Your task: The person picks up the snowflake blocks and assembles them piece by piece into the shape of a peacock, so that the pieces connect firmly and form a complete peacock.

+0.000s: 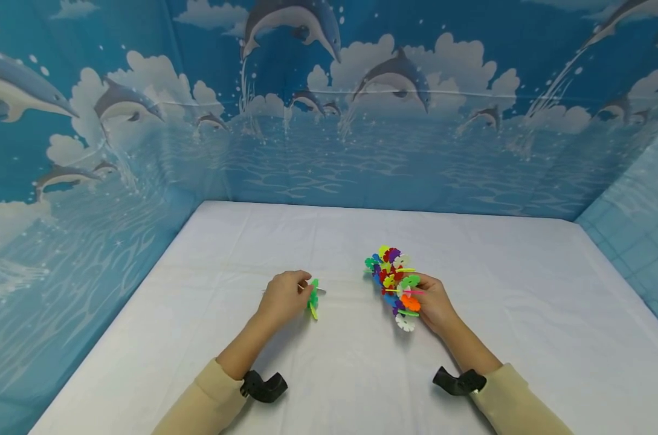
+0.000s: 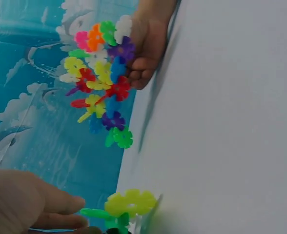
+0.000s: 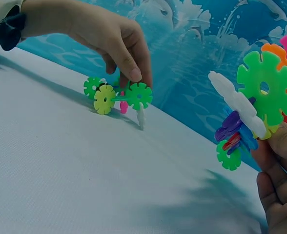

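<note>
In the head view my left hand (image 1: 286, 295) pinches a small cluster of snowflake discs (image 1: 313, 297) low over the white table. The right wrist view shows this cluster's green, yellow, pink and white discs (image 3: 104, 99), with the thumb and fingers at its top. On the other side, my right hand (image 1: 437, 305) grips a bigger build of snowflake discs (image 1: 390, 279), many colours slotted together into a long bunch. Its near end has a white disc (image 1: 405, 323) and an orange disc (image 1: 411, 302). My right fingers (image 3: 275, 178) are partly hidden behind the discs.
A white cloth covers the table (image 1: 329, 374). Behind it and along both sides hangs a blue curtain (image 1: 329, 163) printed with dolphins. Black bands (image 1: 264, 386) sit at both wrists, over beige sleeves (image 1: 203, 402).
</note>
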`<action>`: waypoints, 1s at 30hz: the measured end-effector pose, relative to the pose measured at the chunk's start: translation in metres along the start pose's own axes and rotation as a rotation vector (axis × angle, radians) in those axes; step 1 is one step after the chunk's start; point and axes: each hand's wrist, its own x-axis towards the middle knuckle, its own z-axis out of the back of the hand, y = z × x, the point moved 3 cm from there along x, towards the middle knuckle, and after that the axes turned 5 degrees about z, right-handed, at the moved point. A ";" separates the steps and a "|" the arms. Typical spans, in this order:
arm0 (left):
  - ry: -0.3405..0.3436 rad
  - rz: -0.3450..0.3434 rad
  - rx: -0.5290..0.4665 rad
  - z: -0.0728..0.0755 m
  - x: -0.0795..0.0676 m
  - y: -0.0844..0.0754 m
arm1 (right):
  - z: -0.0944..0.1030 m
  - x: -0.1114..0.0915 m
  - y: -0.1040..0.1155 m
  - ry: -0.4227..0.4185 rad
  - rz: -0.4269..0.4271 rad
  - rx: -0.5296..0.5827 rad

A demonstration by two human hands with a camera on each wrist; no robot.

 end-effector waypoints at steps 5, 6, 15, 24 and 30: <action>0.023 0.001 0.125 -0.012 0.006 -0.001 | 0.000 0.000 0.001 0.010 -0.001 -0.006; 0.032 0.002 0.152 -0.014 0.008 -0.001 | 0.000 -0.001 0.001 0.010 -0.002 -0.006; 0.127 0.040 0.116 -0.027 0.021 -0.004 | 0.002 -0.001 -0.001 0.011 -0.013 0.007; 0.264 -0.128 -0.582 -0.041 0.020 -0.023 | 0.002 0.000 -0.002 0.029 -0.023 0.022; 0.288 -0.121 -0.704 -0.059 0.019 -0.041 | 0.001 0.000 -0.002 0.026 -0.004 0.025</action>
